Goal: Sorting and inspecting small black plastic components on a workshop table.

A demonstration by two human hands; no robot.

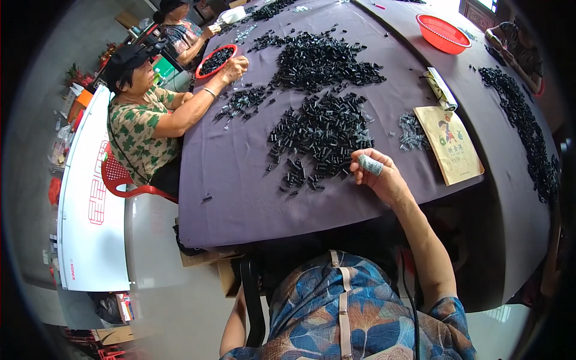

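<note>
My right hand is at the near right edge of a heap of small black plastic pieces on the cloth-covered table. Its fingers are curled together, and a grey sleeve wraps one of them. Whatever the fingertips pinch, if anything, is too small to make out. Just right of this hand lies a little pile of clear plastic bits. My left forearm hangs low beside a black armrest, and the left hand itself is hidden.
A larger black heap lies farther back. A yellow paper bag and a white box are on the right, a red basket beyond. At left, a co-worker reaches beside a red tray; others sit farther off.
</note>
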